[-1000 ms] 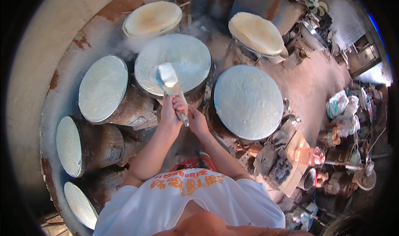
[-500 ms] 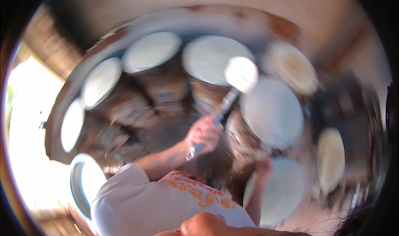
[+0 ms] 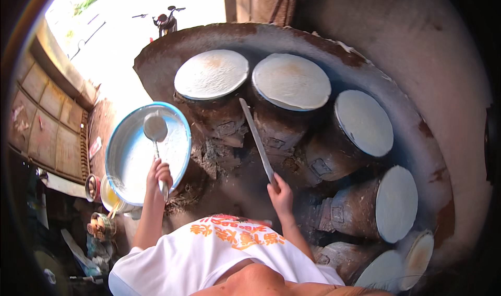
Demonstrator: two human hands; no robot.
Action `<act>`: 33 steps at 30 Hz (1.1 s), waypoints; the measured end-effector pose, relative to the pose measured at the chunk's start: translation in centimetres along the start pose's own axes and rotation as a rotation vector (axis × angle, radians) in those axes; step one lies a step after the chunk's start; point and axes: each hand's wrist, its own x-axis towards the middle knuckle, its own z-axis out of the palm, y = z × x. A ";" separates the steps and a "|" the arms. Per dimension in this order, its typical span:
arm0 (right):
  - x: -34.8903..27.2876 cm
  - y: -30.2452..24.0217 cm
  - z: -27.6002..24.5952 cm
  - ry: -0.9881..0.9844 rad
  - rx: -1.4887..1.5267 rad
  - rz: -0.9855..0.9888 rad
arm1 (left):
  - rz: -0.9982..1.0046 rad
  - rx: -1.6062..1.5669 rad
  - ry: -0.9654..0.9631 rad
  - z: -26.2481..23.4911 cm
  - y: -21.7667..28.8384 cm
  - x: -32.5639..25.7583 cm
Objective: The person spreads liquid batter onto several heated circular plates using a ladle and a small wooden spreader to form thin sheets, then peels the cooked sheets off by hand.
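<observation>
I'm seeing daylight [image 3: 135, 14] flooding past the left corner of the curved ledge [image 3: 172, 51], brownish wall [image 3: 417, 45] rising behind its right edge.

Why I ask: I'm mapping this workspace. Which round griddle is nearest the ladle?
The leftmost griddle, closest to the blue-rimmed basin and the ladle in the left hand; the others lie farther right.

Head-worn view (wide fisheye) faces down from above, near left hand [image 3: 160, 175], right hand [image 3: 280, 188].
</observation>
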 end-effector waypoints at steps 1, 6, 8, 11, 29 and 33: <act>4.0 -1.2 1.2 -0.059 -0.018 0.002 | 0.133 -0.054 0.134 -2.4 5.0 3.8; 19.5 -6.8 10.9 -0.262 -0.069 -0.091 | 0.440 0.540 0.697 -13.6 16.6 16.5; 26.7 -4.7 13.8 -0.203 -0.208 -0.201 | 0.231 0.932 0.755 -6.6 8.8 21.4; 34.8 -4.4 18.8 -0.284 -0.316 -0.340 | 0.423 1.447 0.678 1.2 5.0 24.8; 44.2 -6.0 24.7 -0.337 -0.235 -0.345 | 1.455 2.579 -0.321 9.8 14.2 34.1; 47.5 -9.0 24.8 -0.264 -0.154 -0.381 | 1.489 2.446 -0.259 12.3 15.5 34.9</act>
